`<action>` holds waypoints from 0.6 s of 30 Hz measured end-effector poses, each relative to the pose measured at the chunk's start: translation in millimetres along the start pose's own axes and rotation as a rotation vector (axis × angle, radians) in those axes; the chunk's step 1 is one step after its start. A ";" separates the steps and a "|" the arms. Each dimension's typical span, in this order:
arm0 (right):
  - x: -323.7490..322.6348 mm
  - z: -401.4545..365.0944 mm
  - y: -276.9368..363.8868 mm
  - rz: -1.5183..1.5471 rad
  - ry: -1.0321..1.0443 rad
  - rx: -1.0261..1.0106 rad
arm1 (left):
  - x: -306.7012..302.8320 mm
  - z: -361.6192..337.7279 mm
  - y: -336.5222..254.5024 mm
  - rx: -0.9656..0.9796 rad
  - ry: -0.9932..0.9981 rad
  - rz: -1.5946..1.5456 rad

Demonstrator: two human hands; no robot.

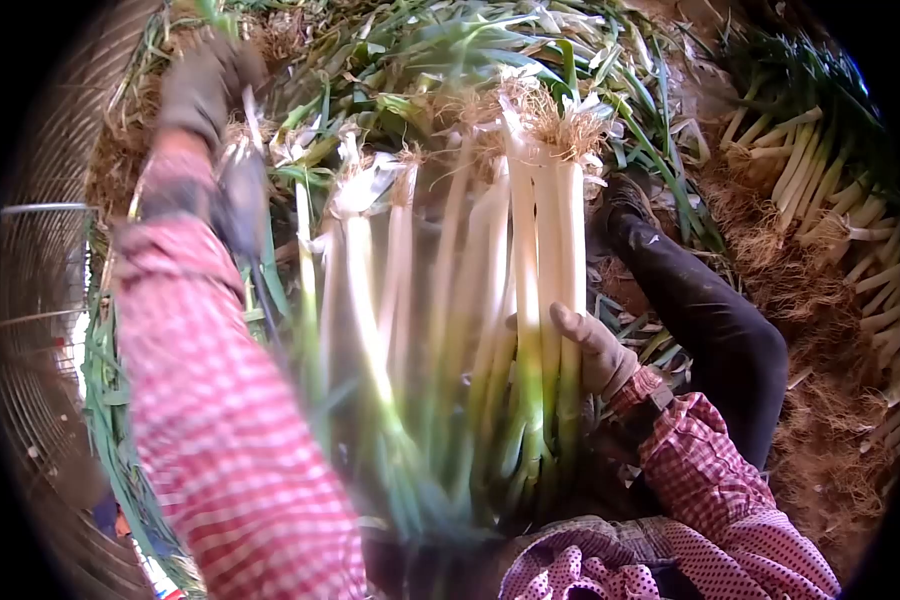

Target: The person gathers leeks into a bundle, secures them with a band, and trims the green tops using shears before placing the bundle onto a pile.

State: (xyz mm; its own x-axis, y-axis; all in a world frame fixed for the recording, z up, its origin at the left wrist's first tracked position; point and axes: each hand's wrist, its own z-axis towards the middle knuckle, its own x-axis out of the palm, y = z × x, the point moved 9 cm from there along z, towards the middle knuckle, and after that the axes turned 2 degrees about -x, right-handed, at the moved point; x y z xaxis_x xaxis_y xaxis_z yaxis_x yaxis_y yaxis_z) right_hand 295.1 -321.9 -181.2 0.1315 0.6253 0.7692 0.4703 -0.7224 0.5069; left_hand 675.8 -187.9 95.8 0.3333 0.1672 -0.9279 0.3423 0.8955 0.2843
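My left hand, in a soiled glove, is at the upper left beside leafy scraps. Motion blur hides its fingers and anything they may hold. A dark, blurred object hangs near its wrist. My right hand, also gloved, is closed round thick white-and-green stalks, its thumb at their right side. Their rooted ends point up, away from me. More long stalks lie alongside to the left, white shafts above and green parts toward my lap.
Loose green leaves and peelings cover the ground ahead. Rooted stalks are piled at the right, on root-strewn ground. A dark-trousered leg bends at the right. Curved, ribbed sheeting stands at the far left.
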 end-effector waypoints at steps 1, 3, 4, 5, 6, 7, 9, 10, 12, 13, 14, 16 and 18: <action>-0.1 -0.1 -0.1 0.000 0.001 0.002 | 35.8 -28.9 -12.5 0.162 0.135 0.444; -1.1 1.7 0.8 0.025 -0.006 0.004 | 126.3 -114.5 -33.1 0.615 0.319 0.459; -4.0 3.5 -1.9 0.033 -0.004 0.008 | 144.5 -156.6 -24.0 0.233 0.640 0.046; -4.1 4.3 -5.4 0.036 0.000 0.018 | 157.2 -206.2 -13.0 -0.232 0.769 -0.323; 1.1 2.5 -1.4 -0.010 -0.013 0.004 | 189.1 -243.3 -10.6 -0.258 0.753 -0.416; 1.6 1.7 -3.9 0.022 -0.035 0.003 | 219.3 -271.8 -8.9 -0.283 0.732 -0.509; 1.1 1.6 -3.4 0.080 -0.075 -0.014 | 210.5 -290.5 -21.4 -0.450 0.688 -0.727; 3.4 0.0 -0.5 0.061 -0.038 -0.020 | 197.4 -296.2 -47.5 -0.426 0.748 -0.899; 6.1 -2.1 1.7 0.007 -0.031 -0.025 | 152.5 -298.7 -98.9 -0.258 0.704 -0.979; 1.1 -1.8 3.1 -0.049 -0.075 -0.037 | 131.9 -292.8 -114.9 -0.115 0.591 -0.890; -0.4 -0.3 4.1 -0.074 -0.071 -0.064 | 131.1 -290.6 -114.4 -0.105 0.648 -0.939; -1.0 -0.7 5.1 -0.110 -0.096 -0.068 | 152.8 -277.0 -60.1 -0.228 0.513 -0.899; 0.4 -1.5 8.4 -0.126 -0.107 -0.084 | 134.6 -265.1 10.5 -0.422 0.116 -0.525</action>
State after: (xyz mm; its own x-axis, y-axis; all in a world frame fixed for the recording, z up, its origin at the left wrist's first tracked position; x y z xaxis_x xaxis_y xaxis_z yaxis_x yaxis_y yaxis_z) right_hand 297.8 -328.1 -176.0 0.1700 0.7373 0.6539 0.4154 -0.6553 0.6309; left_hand 491.3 -46.6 -90.1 0.1122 -0.3109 -0.9438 0.0536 0.9503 -0.3067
